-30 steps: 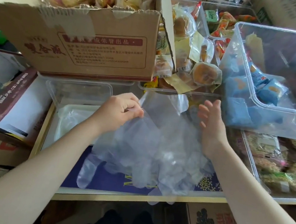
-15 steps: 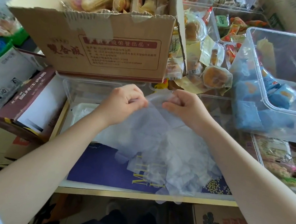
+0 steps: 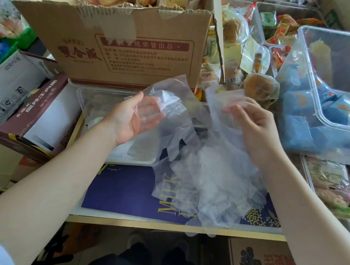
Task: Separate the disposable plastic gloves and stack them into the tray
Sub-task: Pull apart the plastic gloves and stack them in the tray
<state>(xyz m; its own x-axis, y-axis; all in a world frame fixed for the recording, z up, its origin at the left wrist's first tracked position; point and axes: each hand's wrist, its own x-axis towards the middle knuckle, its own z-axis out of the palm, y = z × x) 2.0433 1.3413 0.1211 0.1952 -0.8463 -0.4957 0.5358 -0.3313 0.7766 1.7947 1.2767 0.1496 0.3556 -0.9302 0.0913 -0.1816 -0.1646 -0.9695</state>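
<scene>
At frame centre, the left hand (image 3: pixel 134 119) lies flat under 1 peeled glove (image 3: pixel 172 109) over the tray (image 3: pixel 84 100); the right hand (image 3: pixel 253 124) pinches the remaining bunch (image 3: pixel 212 181). Best to lay it flat, cuff aligned, without dragging others.

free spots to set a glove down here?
Bare purple mat between the tray, the glove pile and the table's front edge. Tray has room behind the left hand. Crowded: snack bins right, cardboard box behind.

Soft daylight, slight blur, wide-angle edge distortion
</scene>
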